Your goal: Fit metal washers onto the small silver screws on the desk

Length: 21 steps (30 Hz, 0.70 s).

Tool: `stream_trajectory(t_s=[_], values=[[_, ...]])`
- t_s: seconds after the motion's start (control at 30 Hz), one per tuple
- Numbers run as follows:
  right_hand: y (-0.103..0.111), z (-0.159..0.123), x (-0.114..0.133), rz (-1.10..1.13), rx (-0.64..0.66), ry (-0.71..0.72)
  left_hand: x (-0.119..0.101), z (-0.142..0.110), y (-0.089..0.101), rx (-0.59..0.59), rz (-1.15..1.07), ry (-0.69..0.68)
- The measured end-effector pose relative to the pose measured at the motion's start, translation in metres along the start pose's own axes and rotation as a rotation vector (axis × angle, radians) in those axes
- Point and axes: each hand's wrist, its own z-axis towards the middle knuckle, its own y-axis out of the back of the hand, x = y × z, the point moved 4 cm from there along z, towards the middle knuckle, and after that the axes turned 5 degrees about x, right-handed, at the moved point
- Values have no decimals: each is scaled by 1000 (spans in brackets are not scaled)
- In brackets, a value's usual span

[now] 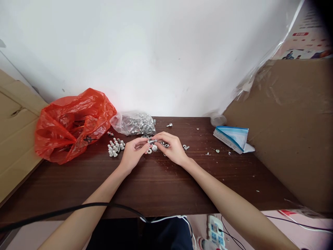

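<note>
Over the middle of the dark wooden table (pixel 156 187), my left hand (pixel 134 152) and my right hand (pixel 171 147) meet, both pinching a small silver bolt (pixel 152 141) held level between their fingertips. Loose washers and nuts (pixel 154 148) lie on the table just under the fingers. A cluster of assembled bolts (pixel 116 146) stands to the left of my left hand. More small metal parts (pixel 185 147) sit to the right of my right hand.
A clear bag of silver screws (pixel 134 123) lies behind the hands, beside a crumpled red plastic bag (pixel 73 125). A blue-and-white booklet (pixel 232 137) rests at right near a cardboard panel (pixel 291 132). Cables and a power strip (pixel 215 232) lie below the front edge.
</note>
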Motion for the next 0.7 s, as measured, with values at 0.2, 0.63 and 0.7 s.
stream_trajectory(t_s=[0.2, 0.63, 0.7], values=[[-2, -1, 1, -42, 57, -12, -1, 1, 2, 11, 38, -124], [-3, -3, -2, -141, 92, -24, 6, 1, 1, 44, 114, -180], [-2, -3, -2, -166, 97, -40, 4, 2, 0, 54, 145, -189]])
